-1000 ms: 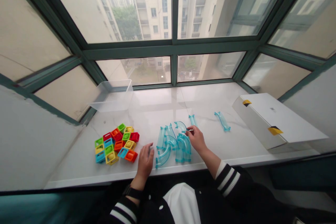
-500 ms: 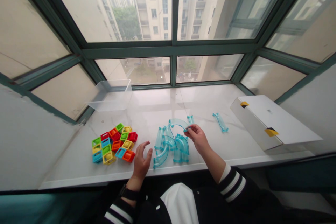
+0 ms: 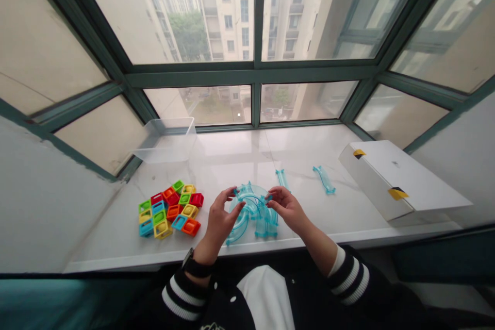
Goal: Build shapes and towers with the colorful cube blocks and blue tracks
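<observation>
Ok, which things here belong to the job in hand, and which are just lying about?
Part of the job:
curved blue piece, right hand on one end, left hand by the other
blue pieces clustered by the hands
two loose blue pieces set apart, probably, being alike

Seemingly lying about:
coloured blocks
clear tub
white box

on the windowsill point(image 3: 232, 154), left to right: toy blocks point(image 3: 173, 212) with a tub point(image 3: 166, 154) behind, a heap of track pieces point(image 3: 266, 224), one track point(image 3: 282, 179) behind its right side, a second track point(image 3: 324, 180) farther right, then a box point(image 3: 410, 175).
</observation>
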